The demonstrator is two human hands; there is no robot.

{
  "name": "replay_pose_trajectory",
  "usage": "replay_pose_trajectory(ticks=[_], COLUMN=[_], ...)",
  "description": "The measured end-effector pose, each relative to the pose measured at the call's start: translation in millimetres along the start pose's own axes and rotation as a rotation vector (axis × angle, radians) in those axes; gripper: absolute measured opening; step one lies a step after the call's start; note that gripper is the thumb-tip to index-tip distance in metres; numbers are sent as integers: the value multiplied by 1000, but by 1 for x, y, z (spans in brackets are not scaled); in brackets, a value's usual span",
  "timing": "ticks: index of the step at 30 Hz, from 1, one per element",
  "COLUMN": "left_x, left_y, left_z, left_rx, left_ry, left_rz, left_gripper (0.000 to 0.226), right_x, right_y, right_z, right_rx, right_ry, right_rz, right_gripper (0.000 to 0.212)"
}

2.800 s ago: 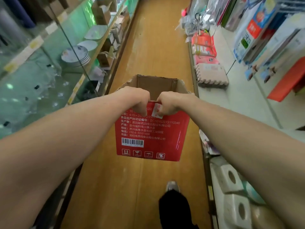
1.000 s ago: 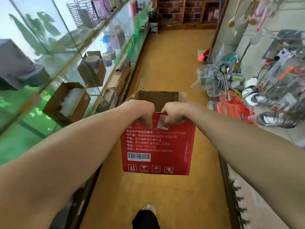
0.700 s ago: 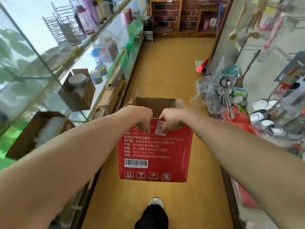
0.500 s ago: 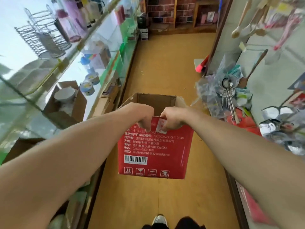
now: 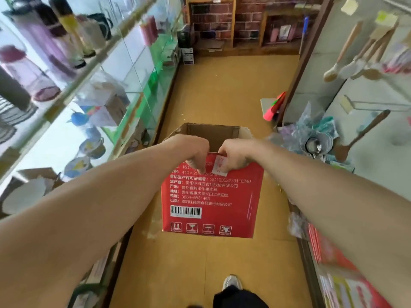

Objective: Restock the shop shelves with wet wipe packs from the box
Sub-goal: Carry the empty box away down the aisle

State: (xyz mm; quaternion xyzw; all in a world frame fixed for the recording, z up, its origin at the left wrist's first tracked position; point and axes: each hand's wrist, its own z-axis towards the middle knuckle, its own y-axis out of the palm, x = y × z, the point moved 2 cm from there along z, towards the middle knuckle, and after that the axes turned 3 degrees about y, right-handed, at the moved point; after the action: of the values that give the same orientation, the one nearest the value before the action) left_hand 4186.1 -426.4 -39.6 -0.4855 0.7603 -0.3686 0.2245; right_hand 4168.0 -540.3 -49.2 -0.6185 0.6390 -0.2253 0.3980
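Left of frame: glass shop shelves sliding past | centre: left hand grips near rim of open red cardboard box, carried above floor | right hand grips same rim | top: brick wall nearer, so I judge I'm still in transit, nothing shelved.

Glossy red-printed cardboard box

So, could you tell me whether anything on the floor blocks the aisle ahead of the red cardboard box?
Nothing visible blocks the middle. The left hand and right hand hold the red cardboard box over bare tan floor; only a red-and-green item juts out at the right shelf's foot.
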Motion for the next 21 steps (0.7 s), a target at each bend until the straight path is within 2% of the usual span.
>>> replay_pose_trajectory(ticks=[4, 13, 18, 21], left_x=[-17, -80, -132, -155], left_y=[-49, -156, -225, -266], left_z=[63, 205, 280, 320], left_rx=[10, -12, -42, -28], left_ry=[0, 26, 48, 63], left_rz=[1, 14, 21, 45], left_gripper=[44, 42, 39, 39], right_x=[25, 63, 67, 74], right_y=[-53, -162, -232, -271], right_z=[60, 211, 297, 341], right_rx=[6, -2, -7, 12], right_ry=[-9, -9, 4, 21], right_rz=[-27, -5, 27, 67], right_gripper=[12, 21, 11, 16])
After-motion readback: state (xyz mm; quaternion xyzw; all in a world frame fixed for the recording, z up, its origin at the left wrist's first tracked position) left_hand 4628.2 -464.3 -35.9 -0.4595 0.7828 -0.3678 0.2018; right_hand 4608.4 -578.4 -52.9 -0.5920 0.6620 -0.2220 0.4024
